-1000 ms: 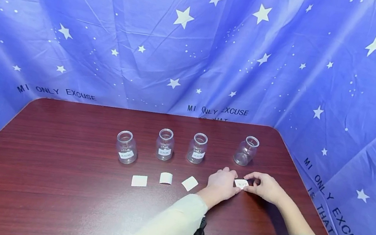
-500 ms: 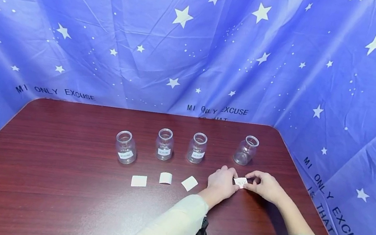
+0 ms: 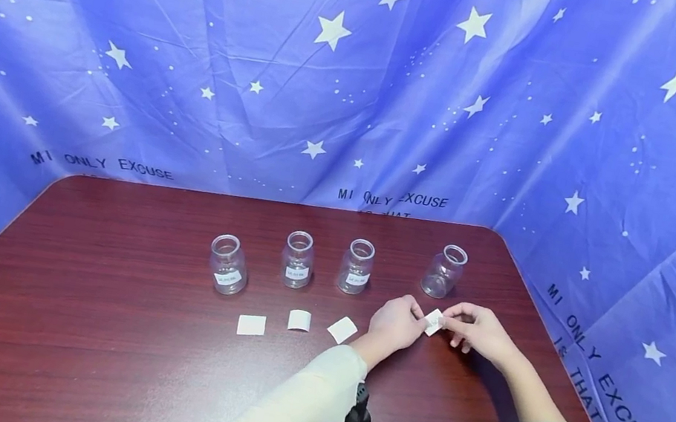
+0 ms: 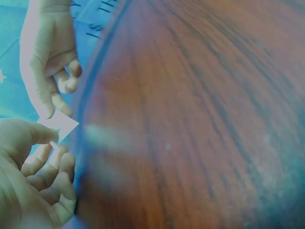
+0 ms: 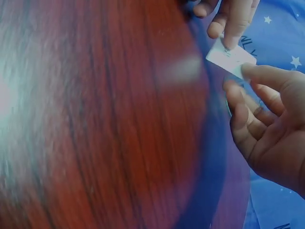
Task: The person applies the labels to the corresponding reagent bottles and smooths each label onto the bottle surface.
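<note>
A small white label with faint dark print is held between both hands in the head view, tilted so one corner points up. Thumb and fingers of my left hand pinch its left side. My right hand pinches the opposite side, as the right wrist view also shows the label caught between fingertips. Just beyond the hands stands a clear glass jar with no label visible on it. The left wrist view shows the same label, its print partly covered by fingers.
Three glass jars with white labels stand further left: one jar, a second jar and a third jar. Near them lie a flat white paper piece, a curled piece and a turned piece. A starry curtain borders the table.
The label has turned from lying nearly level to a diamond-like tilt and risen slightly in the head view. Both hands have shifted a little, their grips changing; the jars stay put.
</note>
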Action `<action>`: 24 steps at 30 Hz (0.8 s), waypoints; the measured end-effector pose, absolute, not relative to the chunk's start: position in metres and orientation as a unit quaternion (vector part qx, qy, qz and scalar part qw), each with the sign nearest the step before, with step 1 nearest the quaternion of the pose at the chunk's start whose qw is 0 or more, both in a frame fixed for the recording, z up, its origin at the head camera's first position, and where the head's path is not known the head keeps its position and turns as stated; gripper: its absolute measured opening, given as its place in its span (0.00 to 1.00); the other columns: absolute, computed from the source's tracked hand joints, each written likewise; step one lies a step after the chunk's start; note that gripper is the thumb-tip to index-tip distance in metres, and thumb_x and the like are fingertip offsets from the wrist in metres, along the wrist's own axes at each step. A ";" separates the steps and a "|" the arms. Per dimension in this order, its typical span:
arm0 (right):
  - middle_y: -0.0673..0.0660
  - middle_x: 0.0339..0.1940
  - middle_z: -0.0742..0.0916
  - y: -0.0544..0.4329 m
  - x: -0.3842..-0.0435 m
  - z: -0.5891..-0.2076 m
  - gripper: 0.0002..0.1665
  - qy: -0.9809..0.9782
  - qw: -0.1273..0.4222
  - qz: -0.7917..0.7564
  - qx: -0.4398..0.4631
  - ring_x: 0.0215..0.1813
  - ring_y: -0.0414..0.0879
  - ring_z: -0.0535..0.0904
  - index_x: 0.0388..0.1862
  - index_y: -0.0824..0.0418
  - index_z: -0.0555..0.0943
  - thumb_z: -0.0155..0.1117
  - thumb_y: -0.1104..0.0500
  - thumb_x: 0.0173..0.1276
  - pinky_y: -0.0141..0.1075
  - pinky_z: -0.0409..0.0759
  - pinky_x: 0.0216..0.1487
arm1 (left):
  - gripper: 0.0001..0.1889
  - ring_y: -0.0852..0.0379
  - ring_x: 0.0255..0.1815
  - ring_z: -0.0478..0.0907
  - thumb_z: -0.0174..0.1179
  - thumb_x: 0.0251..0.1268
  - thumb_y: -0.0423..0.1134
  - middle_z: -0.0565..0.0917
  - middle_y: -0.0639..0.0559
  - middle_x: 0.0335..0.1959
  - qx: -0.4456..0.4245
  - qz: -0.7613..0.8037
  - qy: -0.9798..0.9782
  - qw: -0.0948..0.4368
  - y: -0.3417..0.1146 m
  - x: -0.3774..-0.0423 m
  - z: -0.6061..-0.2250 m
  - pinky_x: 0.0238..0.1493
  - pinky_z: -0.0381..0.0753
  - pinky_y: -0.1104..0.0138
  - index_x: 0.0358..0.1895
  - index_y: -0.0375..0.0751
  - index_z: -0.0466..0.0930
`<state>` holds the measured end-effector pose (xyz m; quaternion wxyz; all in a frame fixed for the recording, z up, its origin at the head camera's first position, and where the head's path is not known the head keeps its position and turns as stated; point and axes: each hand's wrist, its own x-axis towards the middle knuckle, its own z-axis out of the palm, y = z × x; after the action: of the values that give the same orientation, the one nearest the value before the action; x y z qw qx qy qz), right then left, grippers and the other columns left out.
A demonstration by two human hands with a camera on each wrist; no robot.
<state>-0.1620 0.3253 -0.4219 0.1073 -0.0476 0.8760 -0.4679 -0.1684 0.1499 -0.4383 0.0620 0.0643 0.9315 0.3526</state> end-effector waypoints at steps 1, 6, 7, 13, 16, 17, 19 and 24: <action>0.53 0.23 0.84 0.324 -0.162 -0.421 0.18 0.867 0.109 -0.484 -0.046 0.19 0.40 0.77 0.44 0.73 0.76 0.62 0.58 0.64 0.35 0.76 0.19 | 0.05 0.65 0.27 0.75 0.60 0.55 0.48 0.80 0.63 0.23 0.067 0.362 0.927 0.065 0.149 -0.169 -0.438 0.30 0.71 0.71 0.26 0.55 0.76; 0.49 0.18 0.81 0.315 -0.162 -0.414 0.22 0.841 0.109 -0.528 -0.043 0.19 0.39 0.75 0.49 0.74 0.75 0.62 0.57 0.64 0.33 0.75 0.20 | 0.05 0.66 0.27 0.73 0.60 0.55 0.46 0.80 0.63 0.23 0.097 0.391 0.911 0.085 0.139 -0.169 -0.433 0.31 0.71 0.73 0.26 0.53 0.78; 0.48 0.16 0.80 0.313 -0.162 -0.413 0.22 0.841 0.108 -0.527 -0.047 0.18 0.38 0.74 0.49 0.74 0.75 0.62 0.57 0.64 0.33 0.74 0.20 | 0.05 0.66 0.26 0.72 0.59 0.55 0.46 0.80 0.63 0.23 0.101 0.394 0.909 0.086 0.136 -0.169 -0.432 0.31 0.71 0.73 0.26 0.52 0.78; 0.48 0.15 0.78 0.301 -0.162 -0.406 0.20 0.845 0.106 -0.519 -0.073 0.17 0.38 0.72 0.48 0.73 0.76 0.62 0.58 0.64 0.33 0.72 0.19 | 0.05 0.69 0.23 0.73 0.59 0.56 0.43 0.82 0.60 0.24 0.113 0.458 0.877 0.089 0.119 -0.169 -0.429 0.29 0.71 0.76 0.32 0.48 0.81; 0.47 0.15 0.78 0.297 -0.163 -0.405 0.19 0.845 0.112 -0.516 -0.084 0.17 0.38 0.72 0.48 0.73 0.76 0.62 0.59 0.64 0.33 0.72 0.18 | 0.06 0.68 0.19 0.74 0.60 0.58 0.41 0.82 0.57 0.24 0.114 0.507 0.849 0.094 0.113 -0.169 -0.430 0.25 0.72 0.77 0.36 0.44 0.81; 0.47 0.15 0.78 0.296 -0.163 -0.404 0.19 0.846 0.115 -0.514 -0.086 0.18 0.38 0.72 0.48 0.73 0.77 0.62 0.59 0.64 0.33 0.72 0.18 | 0.06 0.67 0.18 0.74 0.59 0.59 0.40 0.82 0.56 0.24 0.114 0.519 0.842 0.097 0.111 -0.168 -0.429 0.24 0.72 0.76 0.36 0.44 0.81; 0.48 0.16 0.79 0.294 -0.163 -0.404 0.19 0.847 0.123 -0.509 -0.091 0.17 0.38 0.72 0.47 0.73 0.77 0.62 0.59 0.64 0.33 0.72 0.18 | 0.06 0.67 0.16 0.73 0.59 0.60 0.39 0.82 0.55 0.24 0.118 0.538 0.828 0.099 0.106 -0.168 -0.429 0.22 0.72 0.76 0.38 0.42 0.81; 0.51 0.20 0.81 0.289 -0.163 -0.404 0.17 0.852 0.135 -0.494 -0.105 0.16 0.38 0.72 0.45 0.71 0.78 0.62 0.59 0.64 0.33 0.70 0.16 | 0.08 0.65 0.16 0.73 0.57 0.61 0.37 0.84 0.45 0.28 0.143 0.554 0.813 0.106 0.097 -0.166 -0.430 0.19 0.71 0.76 0.39 0.39 0.81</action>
<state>-0.1630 0.2890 -0.4040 0.1352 -0.1055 0.8525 -0.4939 -0.1662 0.0974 -0.4297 0.1059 0.1428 0.8133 0.5540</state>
